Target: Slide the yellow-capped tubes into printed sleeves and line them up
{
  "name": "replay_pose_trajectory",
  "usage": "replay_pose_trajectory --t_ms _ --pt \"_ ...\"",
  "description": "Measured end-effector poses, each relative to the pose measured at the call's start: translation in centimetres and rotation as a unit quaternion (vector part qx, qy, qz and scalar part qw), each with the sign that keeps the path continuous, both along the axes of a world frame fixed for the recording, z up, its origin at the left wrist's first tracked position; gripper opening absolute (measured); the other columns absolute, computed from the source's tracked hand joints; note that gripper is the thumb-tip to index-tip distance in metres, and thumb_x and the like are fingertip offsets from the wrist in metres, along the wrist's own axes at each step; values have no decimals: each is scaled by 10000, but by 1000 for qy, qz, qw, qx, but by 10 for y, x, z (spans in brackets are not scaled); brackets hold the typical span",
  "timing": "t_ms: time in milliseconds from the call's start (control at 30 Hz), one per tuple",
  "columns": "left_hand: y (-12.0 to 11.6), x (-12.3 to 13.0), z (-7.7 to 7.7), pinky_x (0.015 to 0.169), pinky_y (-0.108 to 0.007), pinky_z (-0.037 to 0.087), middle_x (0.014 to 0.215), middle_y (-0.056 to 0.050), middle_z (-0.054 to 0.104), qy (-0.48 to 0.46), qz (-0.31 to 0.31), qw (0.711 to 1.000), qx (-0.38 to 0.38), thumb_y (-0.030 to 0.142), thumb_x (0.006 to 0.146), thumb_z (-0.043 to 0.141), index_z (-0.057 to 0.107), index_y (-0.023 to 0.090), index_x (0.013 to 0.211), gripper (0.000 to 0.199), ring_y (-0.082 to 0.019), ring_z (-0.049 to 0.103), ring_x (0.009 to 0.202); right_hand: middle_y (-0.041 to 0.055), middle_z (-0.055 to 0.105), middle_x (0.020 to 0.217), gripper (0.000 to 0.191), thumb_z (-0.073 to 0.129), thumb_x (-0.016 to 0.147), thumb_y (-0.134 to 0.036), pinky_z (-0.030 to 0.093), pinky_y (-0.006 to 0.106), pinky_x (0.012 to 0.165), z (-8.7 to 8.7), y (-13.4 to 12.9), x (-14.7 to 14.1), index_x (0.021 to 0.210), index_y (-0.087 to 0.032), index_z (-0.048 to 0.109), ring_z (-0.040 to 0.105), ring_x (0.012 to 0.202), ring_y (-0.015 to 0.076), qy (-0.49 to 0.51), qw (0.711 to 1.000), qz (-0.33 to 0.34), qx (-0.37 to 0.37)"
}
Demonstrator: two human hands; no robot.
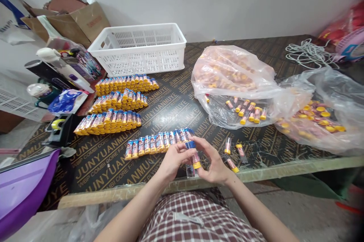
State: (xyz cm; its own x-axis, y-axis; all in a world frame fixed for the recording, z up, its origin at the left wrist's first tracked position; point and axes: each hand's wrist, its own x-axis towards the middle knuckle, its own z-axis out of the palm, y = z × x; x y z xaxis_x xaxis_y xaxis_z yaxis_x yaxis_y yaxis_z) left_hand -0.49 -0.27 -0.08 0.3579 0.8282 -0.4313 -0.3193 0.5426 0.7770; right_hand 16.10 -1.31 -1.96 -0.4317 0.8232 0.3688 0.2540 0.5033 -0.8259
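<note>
Maroon-and-white checked cloth (196,213) nearest. Left hand (174,158): fingers pinched on small clear plastic tube, blue-topped, yellow-based (195,157), over dark printed plywood table (113,174). Right hand (214,160): half-open curve beside it, thumb perhaps touching base.

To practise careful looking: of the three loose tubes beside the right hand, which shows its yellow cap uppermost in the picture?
The rightmost tube: its yellow cap is at the upper end, while the other two have theirs lowest.

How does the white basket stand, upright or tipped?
Upright: the white basket sits on the table with its open rim uppermost.
</note>
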Motion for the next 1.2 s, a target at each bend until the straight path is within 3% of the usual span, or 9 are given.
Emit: replay_pose_trajectory --t_ms 167,600,767,833,933,1033,1133,1200 --pt "-4 3 -4 587 -216 448 705 -25 661 -15 -3 1000 -11 339 604 807 699 118 864 358 -96 574 590 101 471 1344 821 509 594 -71 424 430 1026 -5 -2 1 1381 -225 335 459 1251 271 13 1000 -21 -5" --pt "-7 4 -3 582 -213 455 703 -31 656 -10 5 1000 -6 356 600 805 688 112 845 365 -99 576 588 103 456 1344 797 534 642 -81 459 410 1000 -3 -4 -6 1387 -243 301 489 1220 264 65 997 -11 -27" --pt "4 -15 -4 554 -230 451 661 -31 665 86 55 994 40 396 578 797 646 123 807 387 -122 587 560 106 330 1443 847 657 719 -196 385 459 1059 2 3 7 1437 -265 211 431 1263 273 4 999 -24 -41" --pt "13 -35 -6 528 -229 430 587 4 636 195 110 970 91 407 559 798 613 144 870 447 -130 573 527 100 316 1451 843 684 742 -265 377 475 1056 -2 10 23 1440 -281 212 438 1253 270 -8 995 -90 -32" --pt "26 -69 -14 514 -221 385 503 73 548 393 168 889 164 430 558 784 569 176 998 552 -130 533 495 90 422 1379 720 670 776 -329 421 468 1000 -12 19 50 1402 -284 317 493 1189 261 -18 976 -216 -15" --pt "34 -93 -25 538 -230 366 511 78 521 533 144 811 194 461 585 756 575 192 997 524 -144 538 516 85 488 1323 586 654 788 -382 461 449 939 -16 23 67 1326 -275 445 519 1151 263 -36 963 -268 -2" --pt "36 -101 -31 555 -245 352 535 55 529 603 97 764 211 495 641 714 586 195 1004 488 -173 559 545 80 491 1327 488 641 800 -390 456 448 939 -14 22 73 1259 -274 521 487 1194 270 -62 959 -275 13" --pt "33 -99 -31 559 -252 339 546 36 535 638 98 728 230 525 698 662 590 186 1030 481 -183 558 553 82 504 1310 445 633 809 -388 437 454 958 -12 21 77 1229 -266 550 478 1205 269 -76 954 -288 25"
